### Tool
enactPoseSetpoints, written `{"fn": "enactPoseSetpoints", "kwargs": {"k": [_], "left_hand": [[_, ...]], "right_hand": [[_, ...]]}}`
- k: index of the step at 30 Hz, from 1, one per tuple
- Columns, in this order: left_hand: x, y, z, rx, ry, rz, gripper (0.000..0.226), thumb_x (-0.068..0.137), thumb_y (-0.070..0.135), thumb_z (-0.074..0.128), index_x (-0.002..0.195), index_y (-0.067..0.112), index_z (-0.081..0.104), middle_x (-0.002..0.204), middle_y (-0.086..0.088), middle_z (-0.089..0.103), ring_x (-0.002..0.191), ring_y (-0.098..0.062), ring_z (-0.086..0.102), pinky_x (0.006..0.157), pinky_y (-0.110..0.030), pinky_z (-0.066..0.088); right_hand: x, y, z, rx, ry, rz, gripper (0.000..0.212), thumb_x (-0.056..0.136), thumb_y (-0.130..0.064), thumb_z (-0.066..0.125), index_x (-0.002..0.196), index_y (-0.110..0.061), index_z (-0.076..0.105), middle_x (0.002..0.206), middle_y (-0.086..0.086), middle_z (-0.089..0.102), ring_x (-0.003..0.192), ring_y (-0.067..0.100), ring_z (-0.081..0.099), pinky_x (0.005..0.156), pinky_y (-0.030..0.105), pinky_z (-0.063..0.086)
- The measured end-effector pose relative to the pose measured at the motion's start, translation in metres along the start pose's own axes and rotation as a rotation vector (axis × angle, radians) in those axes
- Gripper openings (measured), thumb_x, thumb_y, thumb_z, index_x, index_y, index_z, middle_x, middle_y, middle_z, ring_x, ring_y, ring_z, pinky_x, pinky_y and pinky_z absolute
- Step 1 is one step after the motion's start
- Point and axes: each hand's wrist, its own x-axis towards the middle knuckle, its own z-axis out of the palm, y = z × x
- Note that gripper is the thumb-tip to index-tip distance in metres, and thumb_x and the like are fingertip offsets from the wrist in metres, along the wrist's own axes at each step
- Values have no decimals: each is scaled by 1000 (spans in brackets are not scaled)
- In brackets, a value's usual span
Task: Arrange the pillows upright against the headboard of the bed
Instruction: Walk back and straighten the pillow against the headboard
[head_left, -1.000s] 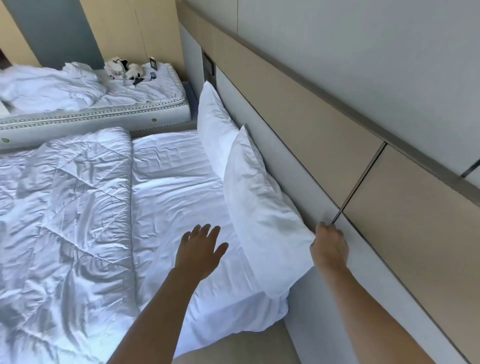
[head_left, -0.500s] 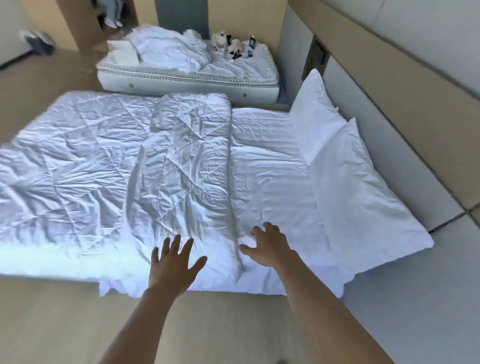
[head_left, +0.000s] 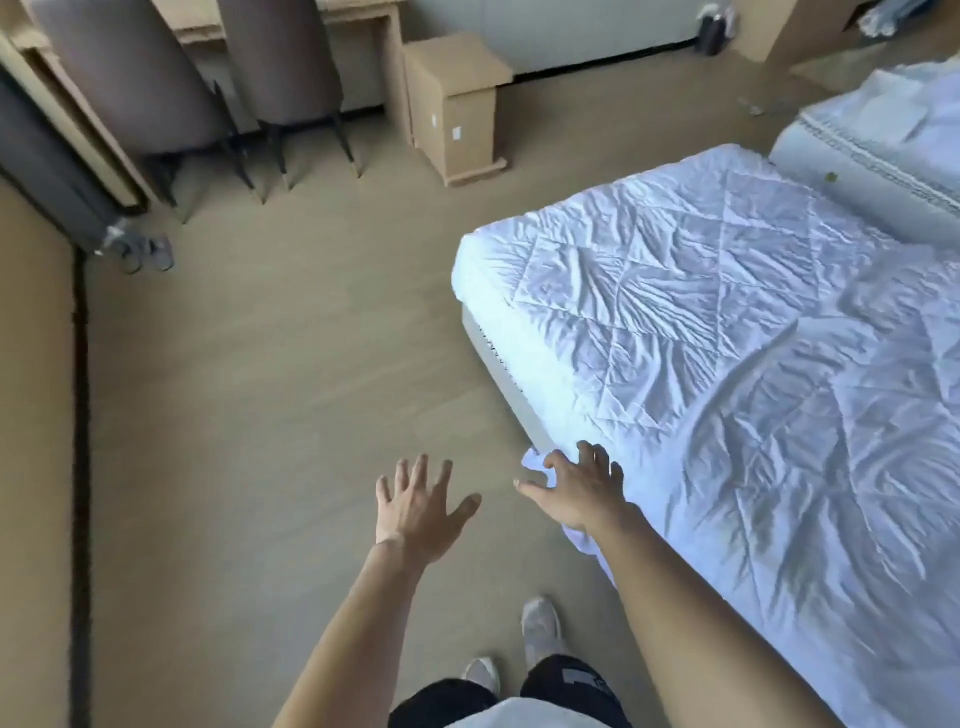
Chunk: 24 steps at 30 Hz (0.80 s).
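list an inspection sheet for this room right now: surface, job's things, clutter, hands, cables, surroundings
surface: bed covered by a wrinkled white quilt
job's things: pillows and headboard not in view
clutter: slippers on the floor by the left wall
hands: left hand open, fingers spread, over the floor; right hand open at the bed's near edge, beside a loose sheet corner; contact cannot be told
cables: nothing seen
surroundings: two chairs at a desk, a box-shaped stand on the floor, a second mattress beyond the bed
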Motion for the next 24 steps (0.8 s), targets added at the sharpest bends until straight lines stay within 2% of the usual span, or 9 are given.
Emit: {"fn": "enactPoseSetpoints", "kwargs": {"k": [6, 12, 24], "left_hand": [[61, -69, -32, -111, 30, -209, 79, 92, 77, 25, 157, 33, 20, 169, -4, 10, 155, -29, 5, 122, -55, 9], [163, -107, -81, -140, 92, -323, 79, 91, 78, 24, 157, 34, 22, 168, -5, 15, 154, -28, 10, 121, -55, 13], [339, -164, -206, -147, 107, -367, 78, 92, 76, 24, 157, 33, 21, 168, -6, 13, 154, -28, 8, 120, -55, 11]], "right_hand": [[94, -90, -12, -139, -42, -139, 75, 70, -85, 39, 123, -35, 52, 143, 9, 34, 140, 32, 19, 115, 53, 16], [206, -157, -52, -173, -8, -215, 79, 68, -86, 38, 126, -35, 51, 148, 13, 30, 141, 34, 18, 115, 55, 15], [389, -281, -140, -209, -16, -274, 82, 71, -83, 40, 132, -28, 46, 156, 15, 23, 146, 35, 11, 118, 58, 7]]}}
